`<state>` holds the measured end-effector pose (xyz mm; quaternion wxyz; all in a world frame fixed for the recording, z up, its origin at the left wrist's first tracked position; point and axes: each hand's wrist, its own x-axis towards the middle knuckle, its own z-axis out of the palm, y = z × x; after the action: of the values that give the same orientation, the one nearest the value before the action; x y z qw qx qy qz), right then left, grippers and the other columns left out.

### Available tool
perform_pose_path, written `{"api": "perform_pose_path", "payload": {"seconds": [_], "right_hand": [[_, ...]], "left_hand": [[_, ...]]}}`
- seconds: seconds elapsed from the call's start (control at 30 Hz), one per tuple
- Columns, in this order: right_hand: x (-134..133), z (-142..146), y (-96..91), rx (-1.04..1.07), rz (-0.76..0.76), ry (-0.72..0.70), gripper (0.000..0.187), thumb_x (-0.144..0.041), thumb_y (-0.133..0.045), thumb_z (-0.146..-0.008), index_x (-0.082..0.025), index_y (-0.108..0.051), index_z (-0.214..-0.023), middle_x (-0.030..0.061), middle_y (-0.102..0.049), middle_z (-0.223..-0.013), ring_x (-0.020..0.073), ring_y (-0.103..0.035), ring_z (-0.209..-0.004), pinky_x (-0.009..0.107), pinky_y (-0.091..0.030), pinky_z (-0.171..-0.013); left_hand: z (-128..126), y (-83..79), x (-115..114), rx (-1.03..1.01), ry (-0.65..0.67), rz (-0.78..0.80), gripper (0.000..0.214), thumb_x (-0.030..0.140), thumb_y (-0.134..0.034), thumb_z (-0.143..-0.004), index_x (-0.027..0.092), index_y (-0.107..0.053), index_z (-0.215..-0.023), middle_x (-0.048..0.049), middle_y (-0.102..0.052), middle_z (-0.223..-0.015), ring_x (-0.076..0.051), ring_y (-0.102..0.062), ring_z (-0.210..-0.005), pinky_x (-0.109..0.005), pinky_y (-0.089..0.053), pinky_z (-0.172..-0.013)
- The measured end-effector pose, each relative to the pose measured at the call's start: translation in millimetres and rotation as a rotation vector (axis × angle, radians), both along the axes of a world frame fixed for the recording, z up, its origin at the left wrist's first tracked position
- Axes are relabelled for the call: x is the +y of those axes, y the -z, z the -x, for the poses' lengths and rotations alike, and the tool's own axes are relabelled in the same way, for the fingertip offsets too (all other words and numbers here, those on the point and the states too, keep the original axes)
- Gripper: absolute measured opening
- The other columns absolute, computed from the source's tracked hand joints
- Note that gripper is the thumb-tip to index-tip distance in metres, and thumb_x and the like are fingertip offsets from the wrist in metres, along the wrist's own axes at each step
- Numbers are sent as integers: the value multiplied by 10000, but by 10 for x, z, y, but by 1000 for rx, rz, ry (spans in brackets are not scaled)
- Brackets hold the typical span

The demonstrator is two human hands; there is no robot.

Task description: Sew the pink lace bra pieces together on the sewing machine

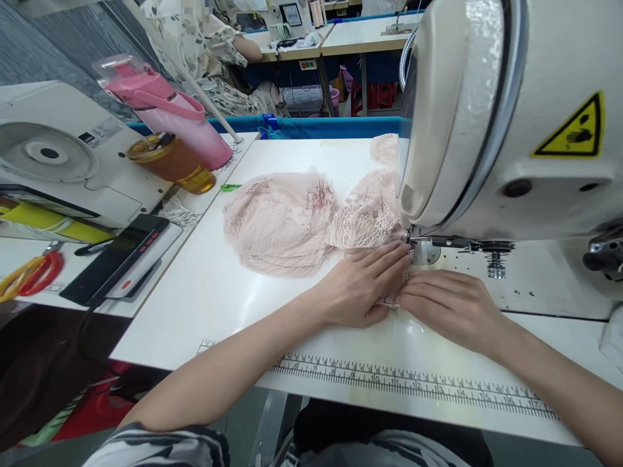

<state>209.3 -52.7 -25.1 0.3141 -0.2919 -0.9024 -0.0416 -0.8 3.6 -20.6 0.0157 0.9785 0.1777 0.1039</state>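
Pale pink lace fabric, with several thread ends on it, spreads across the white sewing table and runs up to the presser foot of the sewing machine. My left hand lies flat over the lace, its fingers stretched out and their tips close to the needle area. Just to the right, my right hand has its fingers pressed together on the near edge of the lace. Most of the lace between the hands is hidden under them. The machine head covers part of the fabric behind.
A ruler scale runs along the table's front edge. At left stand a pink bottle, an amber cup, scissors, a black-and-white device and another machine. A person sits beyond the blue table edge.
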Motion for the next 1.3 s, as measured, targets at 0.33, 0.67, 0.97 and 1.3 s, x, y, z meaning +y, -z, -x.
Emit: {"api": "perform_pose_path", "payload": {"seconds": [0.33, 0.67, 0.97, 1.3], "right_hand": [[3, 23, -19, -38, -70, 22, 97, -61, -598, -838, -140, -639, -877, -5, -727, -849, 134, -672, -787, 273, -581, -683], [-6, 53, 35, -13, -119, 19, 105, -85, -585, -858, -127, -669, -905, 0, -735, -856, 128, -670, -770, 263, -567, -608], [-8, 37, 42, -28, -134, 51, 147, -76, -552, -872, -144, -682, -875, -8, -733, -847, 114, -663, -753, 247, -560, -644], [9, -30, 8, -46, -150, 95, 163, -6, -587, -803, -147, -666, -828, -13, -728, -830, 119, -663, -724, 273, -577, -736]], "left_hand": [[40, 12, 46, 83, -35, 2, 657, 410, -479, -852, 112, -384, -1430, -129, -368, -1484, -263, -321, -1397, -415, -353, -1110], [46, -59, 89, 121, -32, 3, 622, 416, -481, -862, 155, -405, -1421, -103, -395, -1473, -249, -385, -1364, -424, -367, -1089], [14, -56, 79, 93, -48, -22, 602, 417, -475, -871, 139, -427, -1403, -121, -447, -1438, -265, -422, -1337, -431, -383, -1064], [-53, -26, 18, 113, -120, -35, 632, 435, -462, -863, 127, -412, -1413, -128, -481, -1412, -277, -441, -1316, -436, -367, -1063]]}}
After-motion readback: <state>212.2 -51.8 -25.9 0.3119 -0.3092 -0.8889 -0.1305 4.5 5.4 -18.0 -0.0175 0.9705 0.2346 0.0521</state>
